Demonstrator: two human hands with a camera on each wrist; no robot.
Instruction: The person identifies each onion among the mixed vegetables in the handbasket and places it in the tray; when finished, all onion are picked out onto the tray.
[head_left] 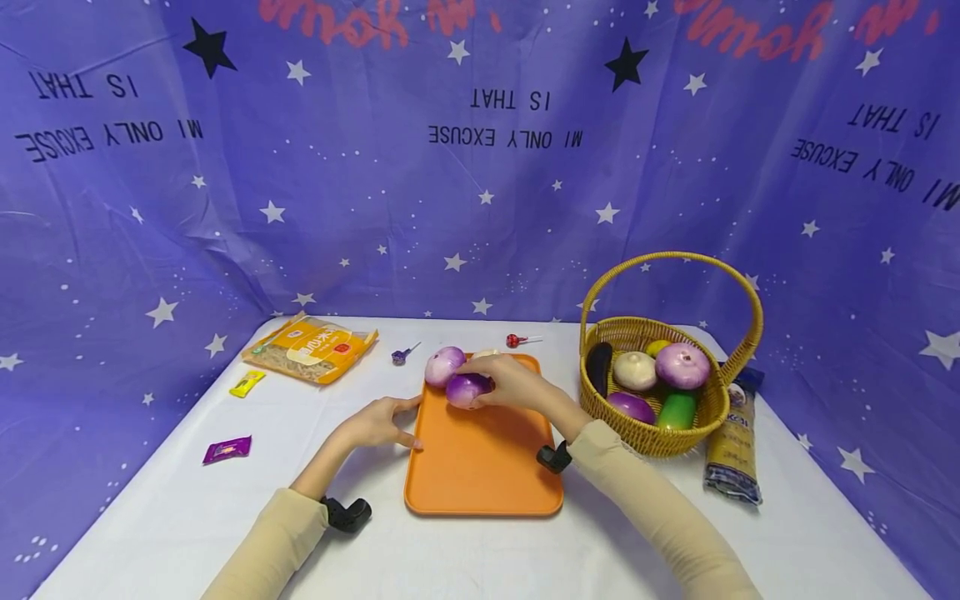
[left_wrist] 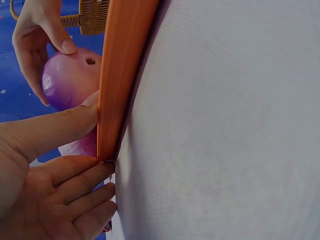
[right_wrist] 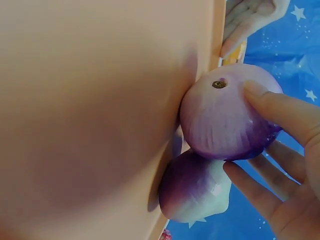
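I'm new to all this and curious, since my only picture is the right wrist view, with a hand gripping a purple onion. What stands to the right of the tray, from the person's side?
Observer: The head view shows a wicker basket there, with a tall looped handle.
Visitor: Oh! Is there anything inside it?
Observer: Yes, several things, one being what looks like a dark eggplant at its left side.
Visitor: And the other hand, what is its thumb doing?
Observer: The left hand has its thumb against the left edge of the orange tray.
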